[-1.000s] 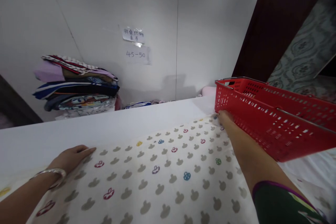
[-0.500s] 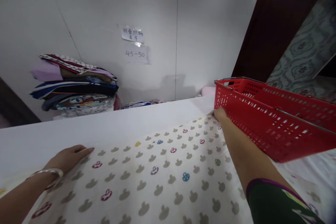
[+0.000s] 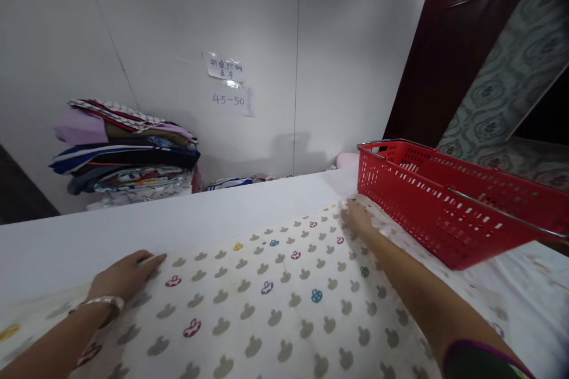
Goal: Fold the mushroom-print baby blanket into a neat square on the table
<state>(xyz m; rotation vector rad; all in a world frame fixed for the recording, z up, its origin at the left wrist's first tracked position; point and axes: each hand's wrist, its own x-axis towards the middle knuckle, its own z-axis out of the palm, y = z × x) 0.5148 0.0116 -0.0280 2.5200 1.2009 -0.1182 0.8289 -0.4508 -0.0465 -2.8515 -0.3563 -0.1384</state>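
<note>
On the left, by the wall, 1 pile of folded cloths (image 3: 128, 154) is sitting behind the white surface (image 3: 133, 231). We are laying our left hand (image 3: 127, 275) flat on the far left corner of the spotted cloth (image 3: 275, 308), fingers straight & close together, w/ 1 silver bangle (image 3: 100, 305) on the wrist. The 1 cloth is lying spread out on the surface in front of us. 2 paper notes (image 3: 232, 100) are hanging on the wall. Our right hand (image 3: 355, 220) was up at the basket's corner a sec ago. Now it is sliding back along the cloth's far edge, so both hands are on that edge. It's blurry, so we can't tell if its fingers are pinching. The 1 red basket (image 3: 427, 213) is sitting just beside it.
</note>
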